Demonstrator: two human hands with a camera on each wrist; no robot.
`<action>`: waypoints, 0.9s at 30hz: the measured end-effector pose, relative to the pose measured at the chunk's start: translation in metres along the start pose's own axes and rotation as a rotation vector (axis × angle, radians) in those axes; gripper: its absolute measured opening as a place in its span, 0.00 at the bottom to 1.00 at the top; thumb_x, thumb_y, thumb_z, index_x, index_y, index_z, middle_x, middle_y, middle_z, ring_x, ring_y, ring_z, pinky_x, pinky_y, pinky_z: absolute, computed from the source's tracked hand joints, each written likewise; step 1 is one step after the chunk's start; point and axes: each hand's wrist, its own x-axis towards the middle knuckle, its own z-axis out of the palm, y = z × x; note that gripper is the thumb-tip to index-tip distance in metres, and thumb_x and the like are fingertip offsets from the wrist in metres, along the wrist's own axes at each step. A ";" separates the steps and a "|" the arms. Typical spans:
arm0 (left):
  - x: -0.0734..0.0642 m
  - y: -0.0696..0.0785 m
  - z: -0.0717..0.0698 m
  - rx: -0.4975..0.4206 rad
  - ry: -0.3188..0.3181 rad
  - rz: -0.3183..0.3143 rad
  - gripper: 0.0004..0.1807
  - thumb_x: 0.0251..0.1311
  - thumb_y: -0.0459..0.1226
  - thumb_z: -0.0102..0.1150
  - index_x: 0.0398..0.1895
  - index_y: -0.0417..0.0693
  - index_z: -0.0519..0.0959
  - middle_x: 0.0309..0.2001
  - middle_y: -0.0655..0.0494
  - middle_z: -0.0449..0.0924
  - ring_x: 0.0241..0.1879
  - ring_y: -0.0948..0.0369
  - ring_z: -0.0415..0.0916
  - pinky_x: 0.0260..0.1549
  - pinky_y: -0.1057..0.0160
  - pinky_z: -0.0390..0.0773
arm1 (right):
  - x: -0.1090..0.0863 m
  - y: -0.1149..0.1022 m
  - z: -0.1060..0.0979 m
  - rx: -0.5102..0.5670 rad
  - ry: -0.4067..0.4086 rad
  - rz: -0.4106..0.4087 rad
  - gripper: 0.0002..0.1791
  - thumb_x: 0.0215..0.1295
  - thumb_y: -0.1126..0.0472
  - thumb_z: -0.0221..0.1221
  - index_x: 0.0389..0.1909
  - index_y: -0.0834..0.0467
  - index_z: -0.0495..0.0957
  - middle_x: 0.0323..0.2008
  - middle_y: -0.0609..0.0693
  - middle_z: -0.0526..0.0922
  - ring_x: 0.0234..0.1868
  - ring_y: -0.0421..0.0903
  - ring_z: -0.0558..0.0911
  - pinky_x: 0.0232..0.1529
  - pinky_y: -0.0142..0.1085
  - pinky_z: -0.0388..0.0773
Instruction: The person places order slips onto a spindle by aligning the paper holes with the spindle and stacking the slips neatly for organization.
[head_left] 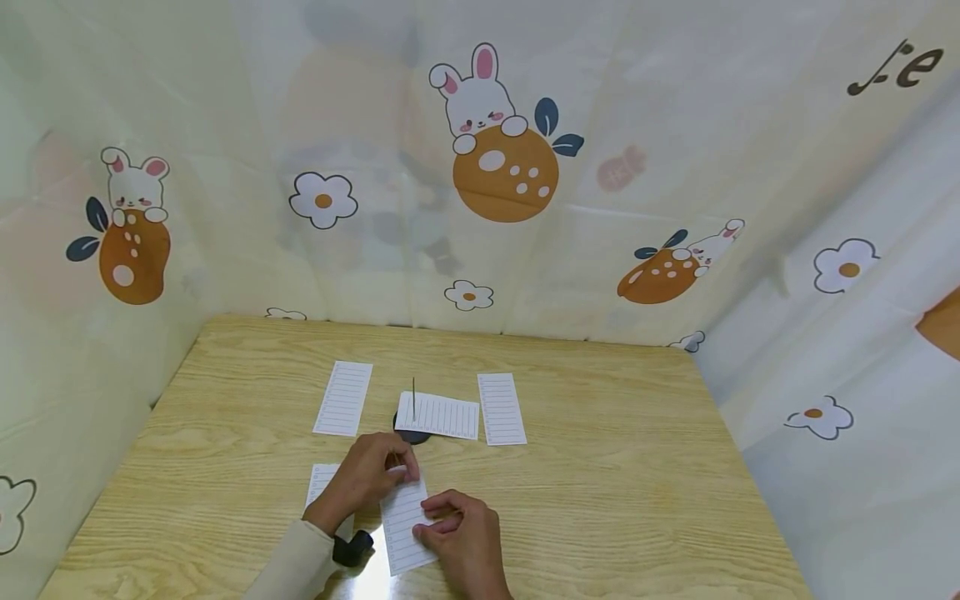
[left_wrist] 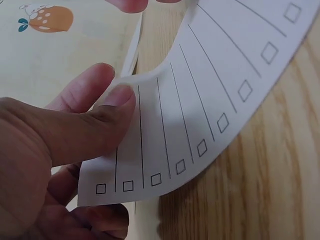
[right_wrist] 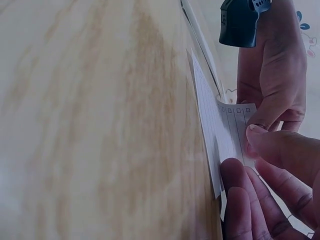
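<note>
A white lined paper slip (head_left: 405,525) with small checkbox squares is bent upward between my hands. My left hand (head_left: 371,471) pinches its far end, thumb on the printed face and fingers beneath, as the left wrist view shows. On the slip's right side, nearer me, my right hand (head_left: 468,537) holds the edge between thumb and fingers. Just beyond the left hand stands a paper spike (head_left: 413,398) with a thin upright rod and a round black base (head_left: 414,437). Lined slips (head_left: 442,417) lie crosswise over that base, at the rod.
Another slip (head_left: 321,479) lies partly hidden under my left forearm. Farther back, one slip (head_left: 343,398) is left of the spike and one slip (head_left: 502,408) right of it. A printed curtain (head_left: 375,275) hangs around the wooden table (head_left: 615,467).
</note>
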 end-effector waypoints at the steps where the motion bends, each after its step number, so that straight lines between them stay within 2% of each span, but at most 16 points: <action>1: 0.000 0.000 0.000 0.004 0.004 0.003 0.18 0.48 0.26 0.72 0.16 0.61 0.81 0.24 0.69 0.77 0.26 0.66 0.70 0.28 0.70 0.69 | 0.000 0.000 0.000 0.000 0.000 0.000 0.16 0.43 0.67 0.77 0.35 0.52 0.87 0.33 0.47 0.88 0.27 0.38 0.86 0.28 0.28 0.80; 6: -0.001 -0.003 -0.003 -0.002 0.006 -0.013 0.18 0.50 0.27 0.70 0.15 0.63 0.83 0.25 0.73 0.80 0.28 0.70 0.71 0.31 0.70 0.70 | -0.001 0.001 -0.001 -0.007 0.025 0.004 0.17 0.42 0.68 0.78 0.35 0.52 0.87 0.35 0.47 0.88 0.26 0.37 0.85 0.27 0.28 0.80; 11: -0.002 -0.006 -0.008 -0.095 -0.005 -0.061 0.20 0.51 0.25 0.69 0.16 0.65 0.84 0.26 0.74 0.82 0.30 0.70 0.74 0.33 0.69 0.72 | -0.002 0.003 0.000 -0.061 0.074 0.000 0.18 0.41 0.67 0.78 0.34 0.48 0.86 0.35 0.45 0.85 0.24 0.36 0.82 0.25 0.28 0.78; 16: -0.003 -0.007 -0.011 -0.186 -0.016 -0.094 0.20 0.53 0.24 0.66 0.18 0.62 0.84 0.27 0.70 0.83 0.29 0.67 0.74 0.30 0.69 0.73 | -0.001 0.004 -0.001 -0.102 0.062 -0.006 0.17 0.41 0.64 0.79 0.32 0.45 0.86 0.31 0.44 0.84 0.22 0.35 0.80 0.23 0.28 0.75; 27: -0.002 -0.003 -0.014 -0.222 0.014 -0.142 0.20 0.56 0.25 0.65 0.17 0.62 0.84 0.30 0.69 0.85 0.28 0.64 0.73 0.27 0.67 0.73 | -0.002 0.002 -0.003 -0.178 0.024 -0.010 0.12 0.43 0.57 0.79 0.28 0.42 0.87 0.17 0.41 0.77 0.17 0.34 0.72 0.18 0.28 0.68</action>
